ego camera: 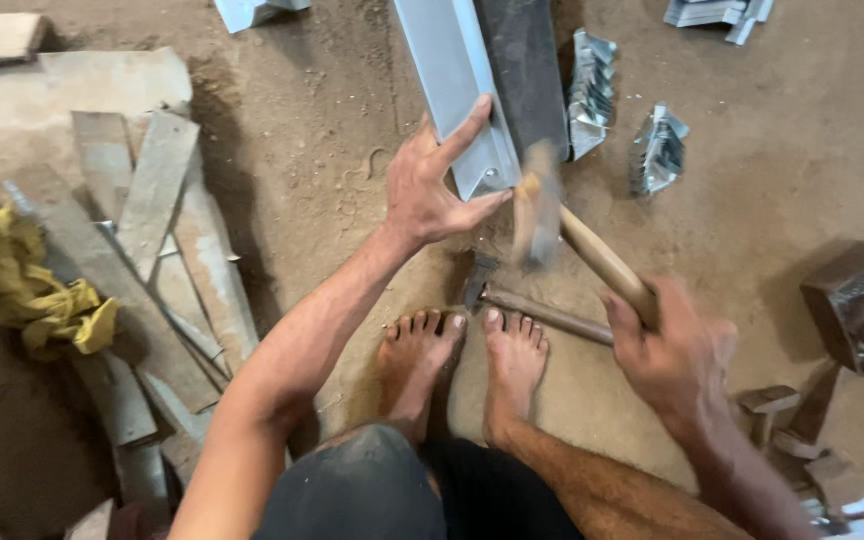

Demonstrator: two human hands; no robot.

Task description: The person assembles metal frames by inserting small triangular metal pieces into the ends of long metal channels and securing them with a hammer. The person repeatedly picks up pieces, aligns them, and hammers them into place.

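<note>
My left hand [430,182] grips the near end of a long grey metal channel [452,70] that lies on the dirt floor and runs away from me. My right hand [667,345] is closed on the wooden handle of a hammer [592,255]. The hammer's head is blurred by motion just at the channel's near end, beside my left fingers. A second hammer [532,305] lies on the floor in front of my bare feet [467,355].
Folded metal brackets [657,150] lie right of the channel, more at the top right. Flat metal strips [152,200] and a yellow rag [37,290] are piled at left. A rusty block [857,300] and small metal pieces [772,405] sit at right.
</note>
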